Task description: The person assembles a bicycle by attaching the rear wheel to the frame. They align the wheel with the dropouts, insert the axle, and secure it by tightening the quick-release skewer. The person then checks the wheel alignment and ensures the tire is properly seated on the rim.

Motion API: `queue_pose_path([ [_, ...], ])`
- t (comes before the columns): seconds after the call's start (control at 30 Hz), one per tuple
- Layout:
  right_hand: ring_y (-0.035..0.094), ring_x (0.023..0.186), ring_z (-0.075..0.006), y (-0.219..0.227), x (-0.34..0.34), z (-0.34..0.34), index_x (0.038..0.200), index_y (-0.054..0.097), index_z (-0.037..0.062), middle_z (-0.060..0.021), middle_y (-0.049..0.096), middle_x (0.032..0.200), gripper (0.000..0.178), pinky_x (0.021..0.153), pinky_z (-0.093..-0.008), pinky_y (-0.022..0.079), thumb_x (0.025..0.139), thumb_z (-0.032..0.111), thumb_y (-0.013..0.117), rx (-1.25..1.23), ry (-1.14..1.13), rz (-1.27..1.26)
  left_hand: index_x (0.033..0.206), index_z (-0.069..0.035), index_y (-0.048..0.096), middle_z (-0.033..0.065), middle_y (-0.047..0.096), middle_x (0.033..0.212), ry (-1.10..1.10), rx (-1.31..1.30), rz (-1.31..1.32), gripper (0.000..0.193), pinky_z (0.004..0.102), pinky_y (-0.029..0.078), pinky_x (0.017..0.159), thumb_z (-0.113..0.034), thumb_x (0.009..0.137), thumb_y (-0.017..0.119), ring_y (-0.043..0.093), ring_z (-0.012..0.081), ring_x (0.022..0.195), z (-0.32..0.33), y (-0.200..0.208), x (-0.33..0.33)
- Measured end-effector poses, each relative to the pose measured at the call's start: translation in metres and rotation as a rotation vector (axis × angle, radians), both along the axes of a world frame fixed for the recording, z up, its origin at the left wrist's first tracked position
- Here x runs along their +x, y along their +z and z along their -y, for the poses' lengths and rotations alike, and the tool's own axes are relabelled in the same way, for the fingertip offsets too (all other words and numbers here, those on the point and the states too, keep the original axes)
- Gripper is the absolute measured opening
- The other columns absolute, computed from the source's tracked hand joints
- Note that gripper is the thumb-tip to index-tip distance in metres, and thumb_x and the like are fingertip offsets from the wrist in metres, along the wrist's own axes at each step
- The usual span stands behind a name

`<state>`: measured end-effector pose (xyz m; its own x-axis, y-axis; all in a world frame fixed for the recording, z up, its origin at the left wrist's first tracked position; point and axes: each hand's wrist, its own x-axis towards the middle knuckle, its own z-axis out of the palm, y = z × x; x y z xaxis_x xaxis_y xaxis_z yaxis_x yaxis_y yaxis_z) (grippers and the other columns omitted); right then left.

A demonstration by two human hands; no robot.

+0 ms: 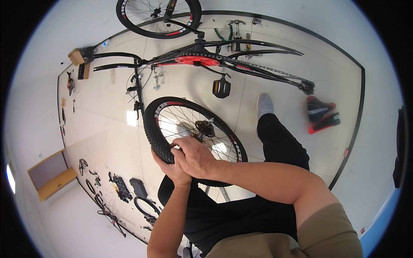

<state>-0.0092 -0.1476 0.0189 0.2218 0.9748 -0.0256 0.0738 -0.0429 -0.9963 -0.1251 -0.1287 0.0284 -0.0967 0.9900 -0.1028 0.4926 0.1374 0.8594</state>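
A bicycle wheel [151, 131] with a black knobby tyre, thin spokes and a cassette [204, 128] at its hub stands tilted in front of my legs. My left hand [175, 172] is wrapped round the tyre's near-left part from the outside. Crossing over it, my right hand [195, 155] is closed on the tyre and rim at the same spot, its fingers curled next to the left thumb. The wheel's near edge is partly hidden by my hands and right forearm. Beyond it lies a black bicycle frame [165, 58] with a red chainring [193, 60], chain and pedal [221, 87].
A second wheel [150, 35] is at the far side. A hammer [236, 26] and other tools lie behind the frame. Black-and-red padded pieces [317, 109] rest on the right. On the left are a cardboard box [76, 57], a yellow-brown box [58, 184] and several dark parts [121, 188].
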Motion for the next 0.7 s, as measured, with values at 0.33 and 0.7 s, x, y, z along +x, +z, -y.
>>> queue_pose_path([
  [0.33, 0.067, 0.098, -0.0385, -0.002, 0.003, 0.001, 0.12, 0.061, -0.0033, -0.0224, 0.065, 0.111, 0.041, 0.085, -0.0461, 0.055, 0.1, 0.032, 0.06, -0.087, 0.066, -0.067, 0.158, -0.003, 0.013, 0.0161, 0.059, 0.127, -0.066, 0.049, 0.163, 0.082, 0.0382, 0.047, 0.102, -0.013, 0.097, 0.068, 0.06, 0.0239, 0.111, 0.028, -0.025, -0.023],
  [0.7, 0.067, 0.106, -0.0381, -0.005, 0.001, -0.008, 0.12, 0.063, -0.0046, -0.0238, 0.066, 0.118, 0.052, 0.093, -0.0452, 0.054, 0.097, 0.042, 0.059, -0.09, 0.189, -0.075, 0.159, -0.009, 0.011, 0.0134, 0.048, 0.14, -0.088, 0.078, 0.166, 0.094, 0.0362, 0.043, 0.106, -0.032, 0.094, 0.074, 0.054, 0.0245, 0.121, 0.032, -0.023, -0.012],
])
